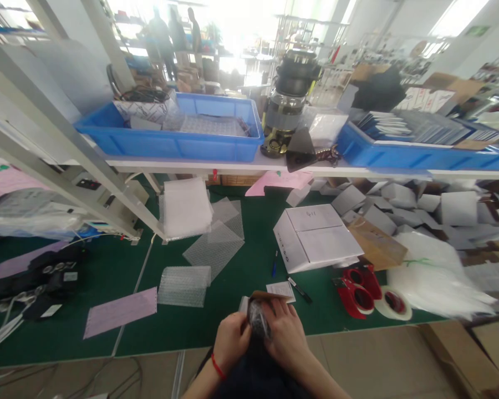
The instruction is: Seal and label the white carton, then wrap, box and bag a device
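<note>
At the table's front edge, close to my body, my left hand (233,337) is closed on the left side of a small cardboard box (263,295) whose brown flap stands up. A dark item in clear plastic wrap (258,320) sits at the box's opening, between my hands. My right hand (286,328) curls over the right side, its fingers pressed on the wrapped item and reaching to the box. Most of the box is hidden by my hands. Just behind lie a white paper slip (281,289), a black marker (300,289) and a blue pen (275,264).
Bubble wrap sheets (183,287) and a pink paper (120,313) lie left. A white carton (320,235), red tape dispensers (357,293), a tape roll (394,303) and many small white boxes (457,208) fill the right. Blue bins (178,145) stand on the shelf above.
</note>
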Tool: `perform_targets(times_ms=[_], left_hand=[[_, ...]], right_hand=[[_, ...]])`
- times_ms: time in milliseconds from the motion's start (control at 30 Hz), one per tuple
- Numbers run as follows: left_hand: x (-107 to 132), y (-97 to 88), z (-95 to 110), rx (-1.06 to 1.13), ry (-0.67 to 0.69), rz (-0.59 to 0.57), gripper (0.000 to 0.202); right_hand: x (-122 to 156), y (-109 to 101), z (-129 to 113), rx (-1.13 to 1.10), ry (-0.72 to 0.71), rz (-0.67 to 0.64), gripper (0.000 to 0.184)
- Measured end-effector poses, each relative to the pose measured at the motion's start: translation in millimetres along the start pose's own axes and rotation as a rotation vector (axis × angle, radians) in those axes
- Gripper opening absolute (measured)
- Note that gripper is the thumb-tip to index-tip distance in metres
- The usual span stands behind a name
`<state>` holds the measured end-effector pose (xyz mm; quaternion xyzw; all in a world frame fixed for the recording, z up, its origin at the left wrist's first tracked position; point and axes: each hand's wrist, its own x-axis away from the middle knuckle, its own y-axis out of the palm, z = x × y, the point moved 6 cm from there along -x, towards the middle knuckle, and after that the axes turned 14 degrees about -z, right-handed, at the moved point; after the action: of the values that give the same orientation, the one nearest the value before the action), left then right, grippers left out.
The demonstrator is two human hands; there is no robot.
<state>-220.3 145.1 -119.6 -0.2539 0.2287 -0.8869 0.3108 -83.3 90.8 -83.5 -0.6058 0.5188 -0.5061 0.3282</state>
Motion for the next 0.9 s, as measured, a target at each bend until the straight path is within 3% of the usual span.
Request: perform_targets(times_ms=[67, 133, 200, 267, 367, 467, 667, 800, 900], left_hand=[[6.4, -8.9, 12.4, -0.112, 0.108, 0.096, 0.016], [13.8, -15.0, 35.8, -0.261, 0.35, 0.173, 0.015], [18.9, -14.0, 55.7, -0.383, 0.571, 0.154, 0.023], [18.0, -12.0, 63.6, -0.453, 0.647, 0.101, 0.028], [13.3, -10.0, 62.3, -0.499, 0.644, 0.06, 0.028], [6.6, 1.3, 57.8, -0.545, 0.611, -0.015, 0.032], [-16.4, 26.7, 55.9, -0.485, 0.451, -0.074, 0.05], [-13.8, 13.5, 63.2, -0.47, 0.53, -0.071, 0.039], [-10.0, -13.8, 61.2, -0.389, 0.491, 0.033, 0.023]], right_hand=[[-6.9, 0.4, -2.1, -0.01, -0.019, -0.083, 0.046], [-10.4, 1.5, -3.9, -0.014, -0.047, -0.119, 0.039], [-7.7, 1.2, -2.5, -0.022, -0.062, -0.1, 0.041], [2.8, -3.4, 3.0, -0.039, -0.073, -0.018, 0.053], [26.9, -13.2, 15.1, -0.063, -0.13, 0.13, 0.047], [40.5, -8.0, 24.3, -0.06, -0.175, 0.178, 0.037], [26.4, 21.9, 15.9, 0.002, -0.169, 0.198, 0.032], [32.2, 3.8, 27.2, -0.231, -0.193, 0.154, 0.019], [40.7, -7.1, 70.2, -0.387, -0.025, 0.278, 0.021]])
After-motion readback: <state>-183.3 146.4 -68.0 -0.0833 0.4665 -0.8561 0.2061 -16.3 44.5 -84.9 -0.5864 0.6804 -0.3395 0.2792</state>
